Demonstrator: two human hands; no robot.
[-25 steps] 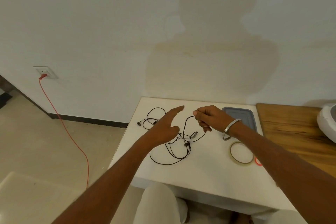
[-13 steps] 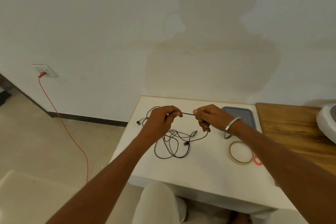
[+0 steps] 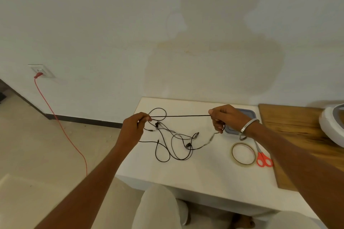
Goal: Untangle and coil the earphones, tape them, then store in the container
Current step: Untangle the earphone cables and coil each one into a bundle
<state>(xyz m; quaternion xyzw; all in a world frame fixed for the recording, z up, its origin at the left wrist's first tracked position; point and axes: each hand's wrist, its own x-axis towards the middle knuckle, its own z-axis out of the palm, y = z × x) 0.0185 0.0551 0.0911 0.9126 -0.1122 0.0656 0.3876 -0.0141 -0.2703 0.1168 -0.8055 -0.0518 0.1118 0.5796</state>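
White and smooth, the small table (image 3: pixel 204 171) stands against a pale plastered wall (image 3: pixel 167 24) blotched with darker, damp-looking patches; a wooden counter (image 3: pixel 297 128) with strong grain butts against its right side. Beige floor tiles run off to the left, where a red cable (image 3: pixel 61 128) hangs from a wall socket (image 3: pixel 41 70) and trails down.

Thin black earphones (image 3: pixel 173 141) lie on the table in loose, overlapping loops, with small dark earbuds showing among the strands. One stretch of the cord is pulled straight and taut above the tabletop, between both hands. The left hand (image 3: pixel 134 128) pinches its end between thumb and fingertips, fingers curled. The right hand (image 3: pixel 225 118) pinches the other end, its lower fingers folded round more cord that droops to the table; a metal bangle (image 3: pixel 248 125) circles that wrist.

Behind the right hand sits a grey, round-cornered container (image 3: pixel 249 114), partly hidden. Nearer, a ring of clear tape (image 3: pixel 243 153) lies flat, just beside red-handled scissors (image 3: pixel 263 157).
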